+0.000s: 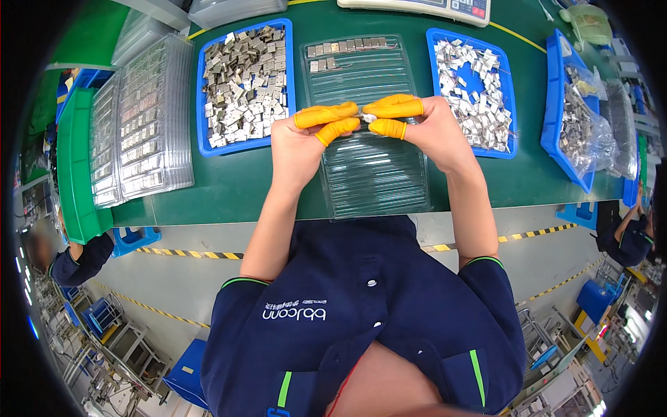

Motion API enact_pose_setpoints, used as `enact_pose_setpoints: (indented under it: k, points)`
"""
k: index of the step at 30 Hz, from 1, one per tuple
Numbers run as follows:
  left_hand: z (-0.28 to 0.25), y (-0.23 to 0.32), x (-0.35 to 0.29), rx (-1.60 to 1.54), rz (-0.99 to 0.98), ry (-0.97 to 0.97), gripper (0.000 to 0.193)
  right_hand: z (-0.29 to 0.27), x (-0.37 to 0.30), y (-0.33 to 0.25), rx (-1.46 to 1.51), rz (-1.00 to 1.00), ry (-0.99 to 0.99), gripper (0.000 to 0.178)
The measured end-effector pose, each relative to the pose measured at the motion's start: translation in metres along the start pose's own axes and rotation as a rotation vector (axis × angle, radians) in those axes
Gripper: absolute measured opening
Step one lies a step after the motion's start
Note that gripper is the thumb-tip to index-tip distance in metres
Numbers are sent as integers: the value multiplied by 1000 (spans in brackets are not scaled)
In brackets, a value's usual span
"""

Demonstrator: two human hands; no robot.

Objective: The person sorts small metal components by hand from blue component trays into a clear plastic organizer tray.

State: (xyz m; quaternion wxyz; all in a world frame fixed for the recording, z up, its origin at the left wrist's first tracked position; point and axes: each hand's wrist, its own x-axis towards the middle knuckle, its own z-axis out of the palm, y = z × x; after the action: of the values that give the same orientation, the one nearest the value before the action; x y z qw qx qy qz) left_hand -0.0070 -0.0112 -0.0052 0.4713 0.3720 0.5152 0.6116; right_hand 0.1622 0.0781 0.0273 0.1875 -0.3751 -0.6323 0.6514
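Note:
Over a clear ribbed plastic tray (375, 184), my left hand (303, 139) and my right hand (432, 132) meet fingertip to fingertip. Yellow finger cots cover the thumbs and fingers of both. My right fingers pinch a small white part (369, 118). Against it, my left fingers close on what looks like a small metal piece, mostly hidden by the fingertips. At the far end of the tray, metal connector pieces (347, 46) fill most of one row, and a few more (322, 65) begin the row below.
A blue bin of metal shells (243, 90) stands left of the tray; a blue bin of white parts (472, 90) stands right. Stacked filled trays (153, 125) and a green bin (76, 160) lie far left. Another blue bin (571, 132) sits far right, a scale (424, 8) behind.

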Motion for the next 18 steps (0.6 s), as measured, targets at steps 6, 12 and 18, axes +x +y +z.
enact_pose_setpoints:
  k: [6,12,18]
  points:
    - [-11,11,-4,-39,-74,-176,17,-1,4,16,363,153,-164,24]
    - [-14,19,-7,149,10,-147,16,3,4,7,267,129,-188,24]
    - [-18,19,-8,-19,-100,-211,17,13,8,9,277,173,-183,22]
